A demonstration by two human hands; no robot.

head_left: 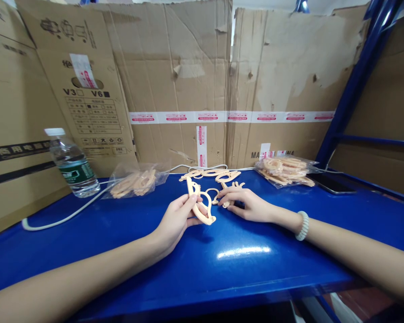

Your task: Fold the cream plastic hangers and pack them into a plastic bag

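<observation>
My left hand [177, 220] is closed round a cream plastic hanger-shaped piece [202, 210], held tilted just above the blue shelf top [242, 264]. My right hand [247, 204] lies on the shelf a little to the right, its fingers pinching a smaller cream piece [226, 202] that rests on the surface. A white bead bracelet [303, 225] circles the right wrist. Behind both hands lies a loose pile of more cream pieces [212, 174].
A water bottle [72, 163] stands at the left. A clear bag of cream pieces [136, 181] lies beside it, another bag [286, 170] at the right. A white cable [63, 217] runs across. A dark phone [331, 183] sits far right. Cardboard boxes [175, 80] wall the back.
</observation>
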